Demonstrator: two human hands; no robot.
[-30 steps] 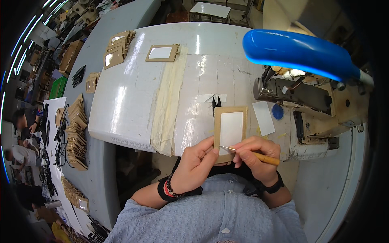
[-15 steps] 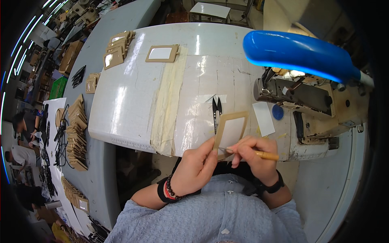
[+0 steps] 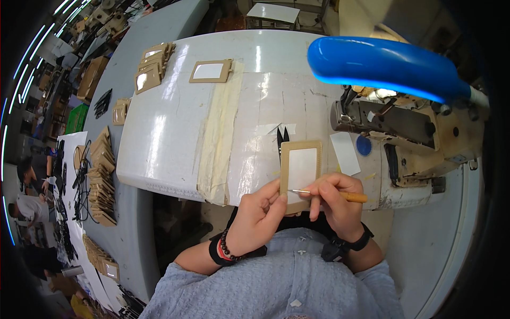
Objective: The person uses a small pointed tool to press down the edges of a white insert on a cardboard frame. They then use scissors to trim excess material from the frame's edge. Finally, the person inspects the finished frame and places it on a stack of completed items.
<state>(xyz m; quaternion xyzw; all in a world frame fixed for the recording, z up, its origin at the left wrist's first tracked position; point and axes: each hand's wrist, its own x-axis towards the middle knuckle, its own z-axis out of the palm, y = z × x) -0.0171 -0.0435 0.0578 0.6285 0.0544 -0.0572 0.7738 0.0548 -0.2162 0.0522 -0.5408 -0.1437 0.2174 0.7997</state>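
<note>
Slippage is the risk: left hand (image 3: 258,211) pinches the tan frame (image 3: 300,169) at the surface's near edge; right hand (image 3: 334,199) grips an awl (image 3: 329,194) that could gouge it.

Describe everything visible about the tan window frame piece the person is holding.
The tan frame piece is a flat rectangle with rounded corners, looking like leather or card, around a pale clear-looking window. It lies upright in the picture at the near edge of the white table. The left hand pinches its lower left edge; the right hand holds a wooden-handled awl whose metal tip touches its lower border. Black snips lie just beyond its top left corner.
</note>
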